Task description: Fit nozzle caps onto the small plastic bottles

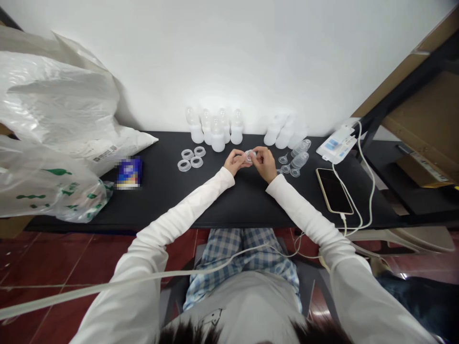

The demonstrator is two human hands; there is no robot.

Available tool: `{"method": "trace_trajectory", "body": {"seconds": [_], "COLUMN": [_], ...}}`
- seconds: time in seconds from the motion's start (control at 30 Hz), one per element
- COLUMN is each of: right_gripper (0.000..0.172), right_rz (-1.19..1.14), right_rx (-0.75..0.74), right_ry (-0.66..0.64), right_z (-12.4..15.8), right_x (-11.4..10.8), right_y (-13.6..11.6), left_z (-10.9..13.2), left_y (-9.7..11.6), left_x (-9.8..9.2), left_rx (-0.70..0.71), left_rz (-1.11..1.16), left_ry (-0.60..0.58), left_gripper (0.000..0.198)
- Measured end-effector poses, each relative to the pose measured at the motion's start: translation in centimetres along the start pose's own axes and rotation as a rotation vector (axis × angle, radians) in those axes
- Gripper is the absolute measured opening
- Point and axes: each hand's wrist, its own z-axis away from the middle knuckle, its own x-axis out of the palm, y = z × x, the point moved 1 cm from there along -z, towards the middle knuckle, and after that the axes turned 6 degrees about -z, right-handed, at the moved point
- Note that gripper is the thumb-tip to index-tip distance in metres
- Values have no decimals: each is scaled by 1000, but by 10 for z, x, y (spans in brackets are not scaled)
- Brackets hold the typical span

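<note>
Here, a small clear piece sits pinched between the left hand and right hand, both closed on it, just above the black surface. It looks light, bendy and slippery; its rim seems best to hold. Clear rings lie left, bottles behind.

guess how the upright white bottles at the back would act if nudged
The bottles look like empty translucent plastic, so probably light. They stand tall and close together, so one would likely tip into its neighbours. On the smooth black table a fallen one may roll.
</note>
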Motion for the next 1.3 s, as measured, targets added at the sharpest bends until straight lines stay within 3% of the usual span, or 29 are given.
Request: {"method": "trace_trajectory", "body": {"seconds": [0.13,0.3,0.5,0.7,0.83,1.0,1.3], "right_gripper": [35,31,36,32,30,33,25], "right_rz": [-89,-207,-315,-267,-224,-214,-313], "right_rx": [129,178,235,243,272,276,367], "right_ry": [6,-188,-138,-105,-151,-216,-123], "right_z": [-1,2,3,5,5,5,6], "right_x": [2,9,11,15,19,22,28], "right_y": [2,-8,-16,-17,-10,-2,1], "left_z": [2,0,1,6,2,-7,-11], "left_y": [-5,-12,-8,5,4,-4,-8], "left_x": [0,-3,-4,-4,-8,-13,-14], "left_rx": [147,192,246,248,255,198,223], "left_rz": [-113,-218,-318,-541,-649,-555,-566], "left_ry": [6,165,134,130,166,265,268], "left_gripper": [54,42,45,35,29,30,23]}}
